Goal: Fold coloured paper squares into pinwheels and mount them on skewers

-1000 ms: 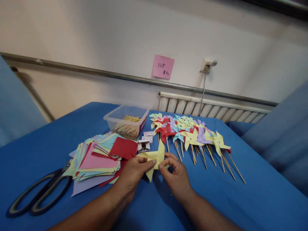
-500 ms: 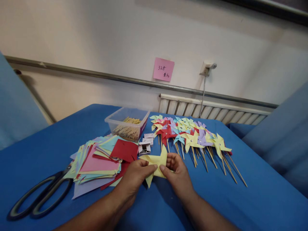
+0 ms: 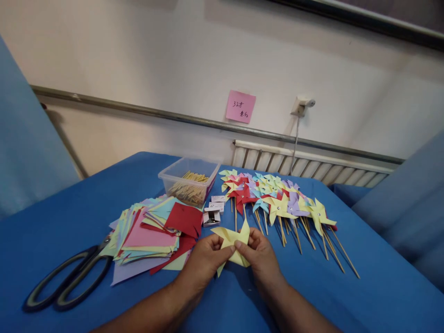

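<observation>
A yellow paper pinwheel head (image 3: 231,238), partly folded, is held just above the blue table between both hands. My left hand (image 3: 204,262) pinches its left side with thumb and fingers. My right hand (image 3: 260,257) pinches its right side near the middle. To the left lies a stack of coloured paper squares (image 3: 149,231) with a red cut square (image 3: 183,219) on top. Behind the hands sit small white boxes (image 3: 212,214).
A row of finished pinwheels on sticks (image 3: 280,203) lies at the right. A clear plastic tub of wooden sticks (image 3: 189,181) stands at the back. Large black scissors (image 3: 65,284) lie at the left. A pink note (image 3: 240,106) hangs on the wall above a radiator (image 3: 305,163).
The hands have folded the yellow paper tighter, and its points have turned a little. The view has shifted slightly, so everything sits a bit further right.
</observation>
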A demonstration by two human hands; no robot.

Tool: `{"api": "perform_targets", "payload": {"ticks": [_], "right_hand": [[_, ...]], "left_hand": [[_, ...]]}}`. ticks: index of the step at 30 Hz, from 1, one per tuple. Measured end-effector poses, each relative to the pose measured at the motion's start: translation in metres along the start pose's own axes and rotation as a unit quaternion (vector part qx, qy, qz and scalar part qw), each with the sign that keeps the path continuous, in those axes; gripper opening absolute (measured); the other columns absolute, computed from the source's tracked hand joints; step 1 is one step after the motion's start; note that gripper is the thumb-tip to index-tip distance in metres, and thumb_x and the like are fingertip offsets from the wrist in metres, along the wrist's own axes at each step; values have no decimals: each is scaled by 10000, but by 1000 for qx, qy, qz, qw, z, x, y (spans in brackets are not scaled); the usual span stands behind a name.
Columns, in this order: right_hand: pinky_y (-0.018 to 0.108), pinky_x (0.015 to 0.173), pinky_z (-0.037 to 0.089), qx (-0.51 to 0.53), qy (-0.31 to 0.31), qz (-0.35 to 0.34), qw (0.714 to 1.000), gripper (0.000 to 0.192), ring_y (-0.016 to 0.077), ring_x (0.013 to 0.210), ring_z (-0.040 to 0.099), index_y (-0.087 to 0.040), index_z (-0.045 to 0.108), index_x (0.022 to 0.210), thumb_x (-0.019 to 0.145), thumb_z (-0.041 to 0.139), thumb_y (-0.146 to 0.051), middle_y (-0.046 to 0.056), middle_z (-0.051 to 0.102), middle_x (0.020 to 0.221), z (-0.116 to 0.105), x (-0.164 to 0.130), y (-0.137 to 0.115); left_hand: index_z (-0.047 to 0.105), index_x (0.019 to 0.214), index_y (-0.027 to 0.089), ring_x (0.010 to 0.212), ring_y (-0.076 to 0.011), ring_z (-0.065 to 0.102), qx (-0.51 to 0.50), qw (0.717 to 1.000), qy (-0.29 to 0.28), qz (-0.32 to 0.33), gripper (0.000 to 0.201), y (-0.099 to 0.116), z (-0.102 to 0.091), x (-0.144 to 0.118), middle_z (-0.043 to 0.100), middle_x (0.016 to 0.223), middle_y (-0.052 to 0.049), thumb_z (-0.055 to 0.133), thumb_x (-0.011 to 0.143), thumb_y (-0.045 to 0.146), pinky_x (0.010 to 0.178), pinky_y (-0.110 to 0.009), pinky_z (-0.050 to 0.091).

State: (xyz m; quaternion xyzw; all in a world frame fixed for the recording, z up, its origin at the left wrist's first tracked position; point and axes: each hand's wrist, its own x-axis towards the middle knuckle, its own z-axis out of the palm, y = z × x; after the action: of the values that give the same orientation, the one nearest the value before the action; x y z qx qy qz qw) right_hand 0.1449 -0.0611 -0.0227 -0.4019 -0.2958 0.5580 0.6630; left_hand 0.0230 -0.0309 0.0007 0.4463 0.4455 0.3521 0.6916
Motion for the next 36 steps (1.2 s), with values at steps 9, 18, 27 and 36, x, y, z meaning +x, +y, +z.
{"api": "perform_targets", "payload": {"ticks": [9,18,27,36], "right_hand": [[237,546,458,50,-7,42,998,324,142,567,616,-154,591,904,691,733,-352,18,674,699,-1,-5,-3],[225,536,431,15,30,24,999,341,122,552,558,-158,635,845,715,670,-471,10,627,676,-10,3,0],[235,569,407,-282,7,-123,952,182,128,605,522,-175,689,766,732,652,-349,8,594,684,4,1,20],[258,786,448,-614,-21,-189,766,239,169,862,602,-221,702,966,823,512,-202,56,648,916,42,51,15]], "left_hand": [[604,673,127,535,-119,538,47,999,-9,12,221,1,-4,0,631,587,1,726,570,279,511,-218,387],[604,650,129,511,-125,545,46,996,46,60,239,21,-17,8,648,594,-12,730,589,323,479,-217,394],[631,694,122,536,-135,577,-90,970,133,185,235,61,-46,14,652,604,-17,745,596,302,532,-244,460],[647,757,113,640,-161,618,-123,966,95,208,253,54,-48,16,669,689,-28,750,595,277,679,-302,491]]}}
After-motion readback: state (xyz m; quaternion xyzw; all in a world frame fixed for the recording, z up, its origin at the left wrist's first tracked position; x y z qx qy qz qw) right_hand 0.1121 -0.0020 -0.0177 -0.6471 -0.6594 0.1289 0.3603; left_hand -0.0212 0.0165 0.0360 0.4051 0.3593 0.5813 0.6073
